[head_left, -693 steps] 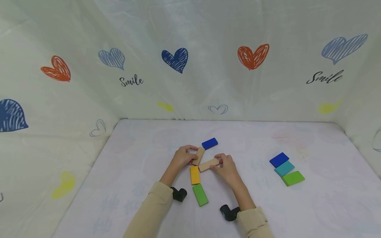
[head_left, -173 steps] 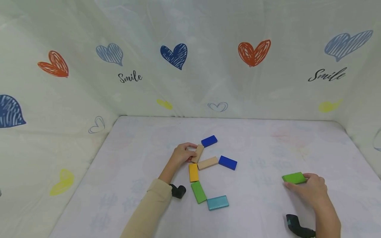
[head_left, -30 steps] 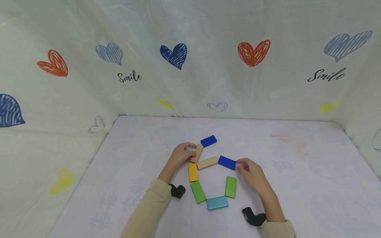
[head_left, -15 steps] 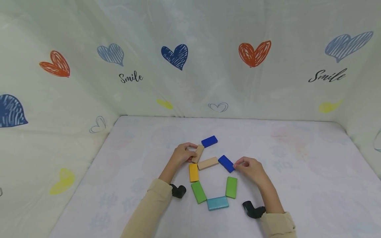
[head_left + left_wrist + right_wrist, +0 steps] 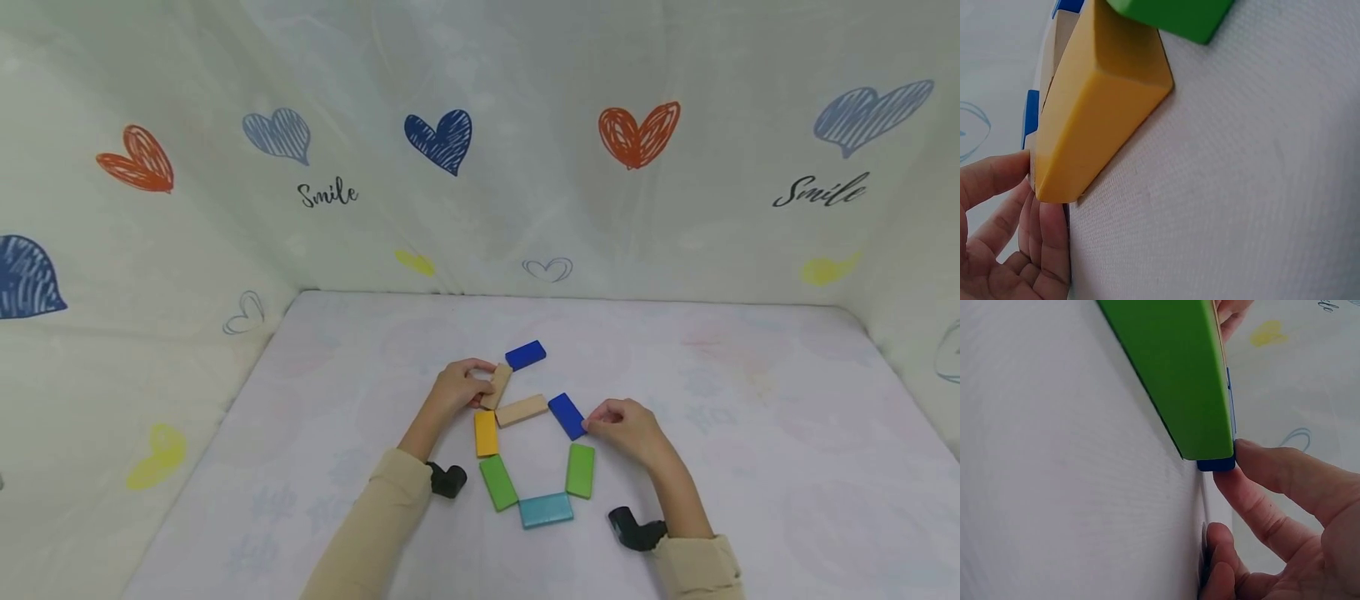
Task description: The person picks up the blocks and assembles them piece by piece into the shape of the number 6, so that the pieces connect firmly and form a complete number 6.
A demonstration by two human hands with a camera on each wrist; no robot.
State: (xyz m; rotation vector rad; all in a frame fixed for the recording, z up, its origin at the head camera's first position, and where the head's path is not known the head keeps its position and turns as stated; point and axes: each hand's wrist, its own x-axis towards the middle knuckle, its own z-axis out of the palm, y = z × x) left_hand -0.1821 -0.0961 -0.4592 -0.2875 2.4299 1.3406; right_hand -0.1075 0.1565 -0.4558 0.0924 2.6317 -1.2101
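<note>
Flat blocks lie on the white table, most of them in a ring. My left hand (image 5: 452,393) pinches a natural wood block (image 5: 497,385) between thumb and fingers. Touching that block's far end is a blue block (image 5: 526,355). At the ring's upper right my right hand (image 5: 625,427) holds the near corner of a second blue block (image 5: 566,416) with thumb and index finger; in the right wrist view a green block (image 5: 1172,381) hides most of it. Between the hands lies another natural wood block (image 5: 522,411), its right end close to the held blue block.
The ring continues with a yellow block (image 5: 486,434), a left green block (image 5: 498,482), a teal block (image 5: 547,510) and a right green block (image 5: 580,471). A gap separates the right green block from the held blue one. Fabric with printed hearts (image 5: 438,142) stands behind the table.
Over the last second my right hand has turned the blue block clockwise, its near end swinging toward the right green block. Earlier, the teal and right green blocks came over from the right. My left hand stays put.
</note>
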